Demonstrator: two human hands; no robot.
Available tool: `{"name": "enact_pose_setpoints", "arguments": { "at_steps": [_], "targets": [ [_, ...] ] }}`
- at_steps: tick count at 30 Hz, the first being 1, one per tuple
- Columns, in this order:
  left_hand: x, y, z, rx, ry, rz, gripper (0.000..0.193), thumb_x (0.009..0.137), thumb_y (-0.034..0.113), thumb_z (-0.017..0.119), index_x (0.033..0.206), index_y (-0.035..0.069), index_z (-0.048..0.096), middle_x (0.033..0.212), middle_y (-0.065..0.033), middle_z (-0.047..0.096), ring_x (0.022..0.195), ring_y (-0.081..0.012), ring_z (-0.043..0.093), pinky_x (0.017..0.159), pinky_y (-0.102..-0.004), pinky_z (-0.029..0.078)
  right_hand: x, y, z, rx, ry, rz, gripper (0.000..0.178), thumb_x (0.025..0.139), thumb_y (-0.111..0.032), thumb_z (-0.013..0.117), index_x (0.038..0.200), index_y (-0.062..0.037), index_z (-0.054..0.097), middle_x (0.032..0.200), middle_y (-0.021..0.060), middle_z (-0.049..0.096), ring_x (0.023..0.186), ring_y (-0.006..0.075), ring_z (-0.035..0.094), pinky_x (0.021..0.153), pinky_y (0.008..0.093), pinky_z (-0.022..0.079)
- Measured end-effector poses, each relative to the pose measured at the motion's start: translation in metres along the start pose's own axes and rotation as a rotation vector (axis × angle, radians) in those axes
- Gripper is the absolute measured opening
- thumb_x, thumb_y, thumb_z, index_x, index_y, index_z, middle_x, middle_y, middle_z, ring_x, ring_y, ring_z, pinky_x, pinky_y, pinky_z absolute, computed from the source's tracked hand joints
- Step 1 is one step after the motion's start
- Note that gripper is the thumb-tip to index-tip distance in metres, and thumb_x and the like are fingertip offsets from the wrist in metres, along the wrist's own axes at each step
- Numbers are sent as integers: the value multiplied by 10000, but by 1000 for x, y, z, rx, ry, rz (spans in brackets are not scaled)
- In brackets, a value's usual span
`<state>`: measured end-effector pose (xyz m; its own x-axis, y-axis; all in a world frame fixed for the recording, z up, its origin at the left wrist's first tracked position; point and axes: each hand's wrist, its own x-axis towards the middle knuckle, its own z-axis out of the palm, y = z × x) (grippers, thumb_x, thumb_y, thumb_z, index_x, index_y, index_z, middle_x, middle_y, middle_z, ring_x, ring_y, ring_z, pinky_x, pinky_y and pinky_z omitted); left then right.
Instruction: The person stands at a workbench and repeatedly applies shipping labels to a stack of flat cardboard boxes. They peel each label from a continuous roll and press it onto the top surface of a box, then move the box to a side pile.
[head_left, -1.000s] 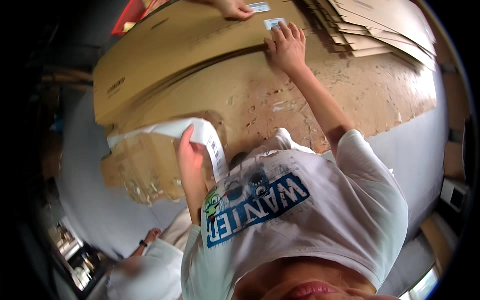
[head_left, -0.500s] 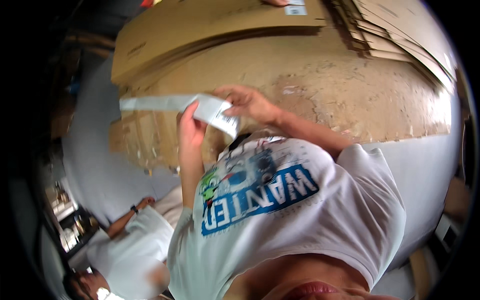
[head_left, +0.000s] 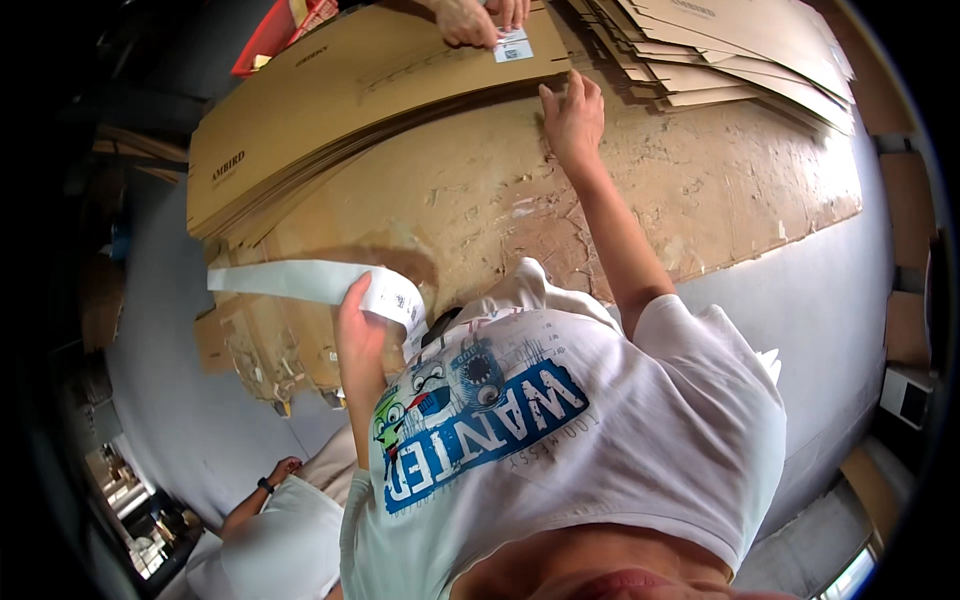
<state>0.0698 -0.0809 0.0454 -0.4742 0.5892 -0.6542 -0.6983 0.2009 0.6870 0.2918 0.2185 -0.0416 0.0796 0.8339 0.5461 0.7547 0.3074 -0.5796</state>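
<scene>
My left hand [head_left: 361, 322] is closed on a strip of white printed labels [head_left: 300, 280]. The strip stretches left from my fingers, and its other end curls down on the right near my shirt. My right hand [head_left: 574, 118] reaches forward with bent fingers, thumb and index apart, its fingertips at the near right corner of a stack of flat brown cardboard boxes [head_left: 330, 115]. No held thing shows in it. A white label [head_left: 513, 46] lies on the top box. Another person's hands [head_left: 480, 18] are on that label from the far side.
A worn brown worktable [head_left: 480, 190] spreads beneath the boxes. More flattened cardboard [head_left: 720, 60] is piled at the far right. A red basket [head_left: 280, 35] stands at the far left. Another person in a white shirt [head_left: 285, 540] is at the lower left.
My right hand has left the label strip and moved forward to the box corner. My left hand keeps the strip, lower in view. The other person's hands show more fully at the label.
</scene>
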Motion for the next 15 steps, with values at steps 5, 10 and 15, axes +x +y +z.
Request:
{"name": "enact_pose_setpoints", "arguments": {
  "at_steps": [5, 10, 15],
  "targets": [
    [10, -4, 4, -22, -13, -3, 290, 820, 127, 608, 1067, -21, 586, 991, -136, 637, 925, -269, 614, 801, -384, 493, 28, 21, 11, -175, -109, 72, 532, 825, -384, 611, 1204, -28, 500, 1199, 148, 513, 1075, 321, 488, 897, 401, 407],
    [22, -5, 7, -1, -7, 139, 327, 779, 37, 634, 1083, -15, 526, 981, -163, 637, 887, -271, 630, 742, -364, 516, 23, 3, 8, -390, -181, 16, 542, 826, -424, 599, 1201, -46, 498, 1225, 127, 498, 1104, 287, 472, 889, 394, 398],
    [37, -9, -2, 48, 18, 136, 361, 768, 68, 661, 1090, -9, 517, 951, -144, 649, 818, -241, 649, 589, -297, 504, 40, 5, 9, -421, -184, 59, 376, 779, -382, 648, 997, -76, 636, 1096, 108, 543, 1041, 295, 505, 876, 403, 402]
  ]
}}
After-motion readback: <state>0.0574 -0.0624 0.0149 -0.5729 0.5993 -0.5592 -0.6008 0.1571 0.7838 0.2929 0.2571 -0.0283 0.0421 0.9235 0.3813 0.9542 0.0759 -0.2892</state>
